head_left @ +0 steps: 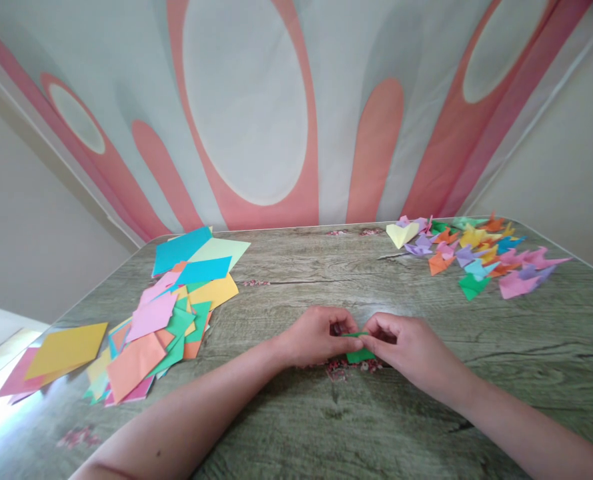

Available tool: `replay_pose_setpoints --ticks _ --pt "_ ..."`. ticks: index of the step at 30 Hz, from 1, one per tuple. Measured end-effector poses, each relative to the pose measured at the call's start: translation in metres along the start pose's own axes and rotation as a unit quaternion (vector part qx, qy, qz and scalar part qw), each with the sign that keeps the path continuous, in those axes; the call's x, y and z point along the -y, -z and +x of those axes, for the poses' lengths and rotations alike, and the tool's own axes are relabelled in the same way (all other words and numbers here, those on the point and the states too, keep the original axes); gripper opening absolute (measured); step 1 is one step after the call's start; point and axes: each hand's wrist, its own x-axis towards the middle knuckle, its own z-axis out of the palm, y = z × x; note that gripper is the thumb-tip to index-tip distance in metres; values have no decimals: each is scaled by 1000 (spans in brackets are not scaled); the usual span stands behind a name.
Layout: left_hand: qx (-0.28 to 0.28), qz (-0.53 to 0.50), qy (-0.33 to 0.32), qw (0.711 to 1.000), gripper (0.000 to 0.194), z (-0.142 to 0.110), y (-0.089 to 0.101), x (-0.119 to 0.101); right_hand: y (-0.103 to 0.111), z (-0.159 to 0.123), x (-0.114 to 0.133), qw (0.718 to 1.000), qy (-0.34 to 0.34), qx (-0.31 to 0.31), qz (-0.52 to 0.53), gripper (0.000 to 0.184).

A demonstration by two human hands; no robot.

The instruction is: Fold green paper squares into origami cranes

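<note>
A small piece of folded green paper (pixel 360 353) is pinched between both my hands, low over the middle of the table. My left hand (pixel 322 337) grips its left side with thumb and fingers closed. From the right, my right hand (pixel 399 339) pinches the same paper, thumb tip close to the left thumb. The fingers cover much of the paper's upper part, so its full shape is hidden.
Loose sheets of colored paper (pixel 151 317) lie in an overlapping heap on the left, with larger yellow and pink sheets (pixel 66 350) beside it. Several folded paper figures (pixel 469 253) cluster at the back right of the wood-patterned table (pixel 296 267). A printed backdrop (pixel 246 100) rises behind.
</note>
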Motion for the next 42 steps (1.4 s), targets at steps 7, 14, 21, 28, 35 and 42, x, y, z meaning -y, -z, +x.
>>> replay_pose_setpoints --ticks 7,14,21,28,35,42 --pt "35 -86 21 995 24 2 7 1 1 1 1 1000 14 4 12 20" --pt "50 -170 57 982 30 3 8 -2 -4 1 -2 998 47 -40 -33 20" --pt "52 -191 108 974 41 4 1 1 -4 1 -6 994 57 -67 -63 21" --pt "-32 -137 113 983 41 6 0 3 -6 3 -8 990 69 -104 -61 20" --pt "-93 -115 65 987 36 8 3 3 -6 4 -14 999 4 -38 18 24" --pt "-105 -161 84 978 33 7 -1 3 -5 10 -22 995 -11 -21 93 21"
